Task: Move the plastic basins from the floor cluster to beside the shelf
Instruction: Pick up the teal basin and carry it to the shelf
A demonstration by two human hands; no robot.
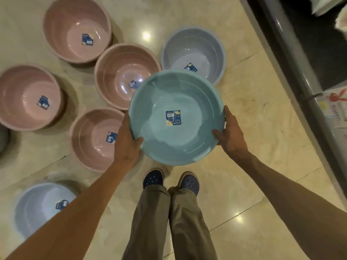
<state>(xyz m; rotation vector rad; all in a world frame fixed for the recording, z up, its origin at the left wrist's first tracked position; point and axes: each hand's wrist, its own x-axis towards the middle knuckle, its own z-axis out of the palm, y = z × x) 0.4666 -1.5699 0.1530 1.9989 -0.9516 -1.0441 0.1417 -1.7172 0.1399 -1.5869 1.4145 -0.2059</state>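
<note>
I hold a teal plastic basin (169,94) up off the floor in front of me, a blue label stuck in its bottom. My left hand (127,145) grips its left rim with the thumb curled inside. My right hand (230,134) grips the right rim the same way. On the tiled floor below lie several pink basins (75,19) (120,61) (22,87) (90,132), a pale blue-grey basin (193,44) behind the teal one, and another pale blue basin (37,203) at the lower left, partly hidden by my left forearm.
The grey base of a shelf unit (300,76) runs diagonally along the right side, with a printed paper sign (334,107) on it. Bare glossy floor tiles (262,147) lie between the basins and the shelf. My feet in blue clogs (154,179) stand below the held basin.
</note>
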